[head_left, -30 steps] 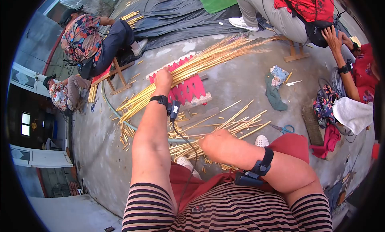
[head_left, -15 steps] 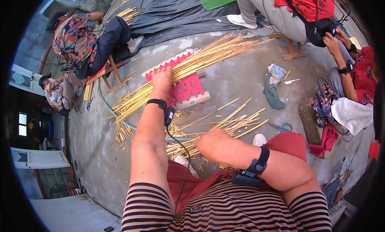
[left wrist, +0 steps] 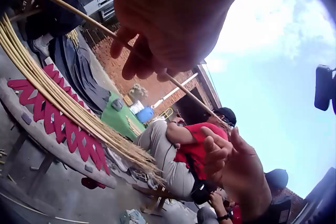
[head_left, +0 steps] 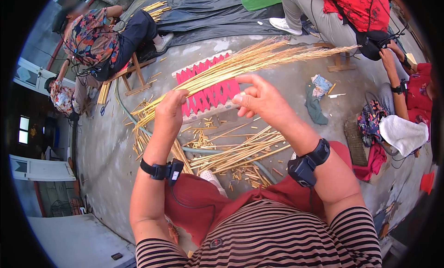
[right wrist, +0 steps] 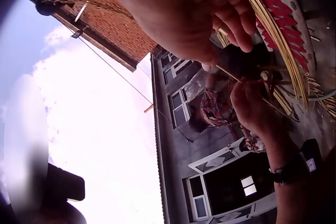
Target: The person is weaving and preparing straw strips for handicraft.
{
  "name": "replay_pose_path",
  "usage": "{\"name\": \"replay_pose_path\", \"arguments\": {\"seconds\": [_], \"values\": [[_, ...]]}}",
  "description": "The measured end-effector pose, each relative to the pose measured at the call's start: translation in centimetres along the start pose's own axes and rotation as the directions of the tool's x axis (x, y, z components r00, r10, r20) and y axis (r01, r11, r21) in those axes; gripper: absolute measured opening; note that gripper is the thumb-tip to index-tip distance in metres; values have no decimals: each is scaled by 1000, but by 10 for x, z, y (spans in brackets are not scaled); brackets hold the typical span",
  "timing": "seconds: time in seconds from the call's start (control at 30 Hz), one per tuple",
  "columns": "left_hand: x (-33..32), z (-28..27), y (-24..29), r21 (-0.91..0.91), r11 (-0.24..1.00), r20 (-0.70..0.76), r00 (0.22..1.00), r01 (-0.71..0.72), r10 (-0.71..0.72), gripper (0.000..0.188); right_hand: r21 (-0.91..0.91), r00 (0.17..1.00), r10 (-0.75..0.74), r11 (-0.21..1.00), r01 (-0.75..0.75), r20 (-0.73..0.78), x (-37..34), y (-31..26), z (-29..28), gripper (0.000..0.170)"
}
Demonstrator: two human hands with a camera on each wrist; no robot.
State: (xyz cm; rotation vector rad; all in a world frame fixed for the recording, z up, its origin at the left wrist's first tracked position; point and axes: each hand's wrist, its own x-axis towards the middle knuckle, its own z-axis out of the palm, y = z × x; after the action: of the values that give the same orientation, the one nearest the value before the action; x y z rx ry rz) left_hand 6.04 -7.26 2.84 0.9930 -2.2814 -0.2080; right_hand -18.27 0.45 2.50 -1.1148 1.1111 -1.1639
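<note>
Head view, entry one: hands, two, set apart. Left hand (head_left: 170,108): thumb and fingers pinch a single stalk (left wrist: 68,8), confirmed on my left wrist feed, where it slants across towards the other hand. Right hand (head_left: 261,96): raised just beside that stalk's far part, thumb and forefinger spread (from my remote seat I cannot tell whether skin meets stalk). Item, stalk bundle (head_left: 231,69): beyond the hands, laid slantwise, feathery heads to the far right. Item, rack (head_left: 212,113): beneath the bundle, pink zigzag bands between two rails. Item, loose stalks (head_left: 240,147): strewn on the ground on the near side of the rack, short pieces (head_left: 201,140) among them. Item, hose (head_left: 121,101): curving along the left. Item, green cloth (head_left: 315,111): on the ground, right of the rack. Item, white towel (head_left: 403,134): farther right. Item, dark sheet (head_left: 208,18): spread at the far side, between a person in a floral shirt (head_left: 92,36), left, and a person in a red top (head_left: 358,11), right.
</note>
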Motion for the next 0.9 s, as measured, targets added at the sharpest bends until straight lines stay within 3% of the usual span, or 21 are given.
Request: {"name": "replay_pose_path", "arguments": {"seconds": [0.1,0.23,0.33,0.43,0.6,0.77,0.9], "values": [[-39,-11,4,-193,952,148,966,239,-212,20,248,990,-101,961,123,-100,3,3,2,24],[-70,-24,16,-205,834,403,821,512,-405,12,294,995,-53,953,76,-84,3,11,23,17],[-60,-24,40,-504,597,435,781,624,-449,9,284,1000,-25,958,27,-11,5,20,46,14],[-45,-14,53,-618,513,382,798,596,-467,9,266,999,-5,964,-8,48,9,32,65,13],[-47,4,38,-635,441,375,753,634,-541,9,128,994,-64,990,52,92,16,40,71,14],[-48,13,35,-663,374,398,729,648,-557,9,15,995,31,999,-33,99,18,46,65,12],[-47,18,34,-665,386,392,739,639,-548,9,19,998,37,999,-39,60,19,48,62,9]]}}
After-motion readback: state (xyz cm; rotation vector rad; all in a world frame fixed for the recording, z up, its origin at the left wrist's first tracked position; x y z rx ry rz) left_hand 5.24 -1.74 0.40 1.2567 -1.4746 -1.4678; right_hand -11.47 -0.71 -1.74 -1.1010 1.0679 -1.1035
